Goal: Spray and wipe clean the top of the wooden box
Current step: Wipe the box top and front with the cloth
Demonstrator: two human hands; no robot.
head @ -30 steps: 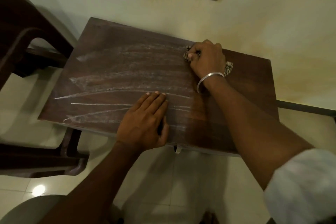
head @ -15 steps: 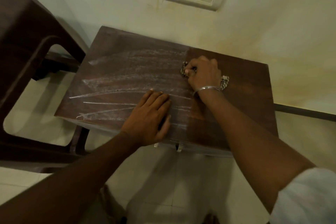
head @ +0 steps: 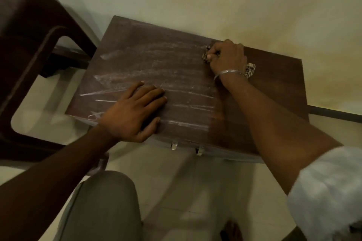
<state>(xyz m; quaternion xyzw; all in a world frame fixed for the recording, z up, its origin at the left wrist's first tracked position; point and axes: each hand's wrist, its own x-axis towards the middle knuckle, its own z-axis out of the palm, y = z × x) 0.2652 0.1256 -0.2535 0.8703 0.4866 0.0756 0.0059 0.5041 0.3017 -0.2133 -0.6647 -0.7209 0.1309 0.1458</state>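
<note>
Left hand (head: 135, 112) flat, open on one wooden box (head: 274, 92); right hand (head: 227, 58) clenched around one checked cloth (head: 250, 69)

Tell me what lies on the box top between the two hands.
Only streaky white residue on the wooden box; nothing else between left hand and right hand, head view.

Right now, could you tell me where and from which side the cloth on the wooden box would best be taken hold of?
Probably the checked end of the cloth that sticks out behind the right hand, near the wrist. Come from the right, over the clean dark part of the wooden box. The rest is bunched under that hand's closed grip, with only a small bit showing at the fingertips.
</note>
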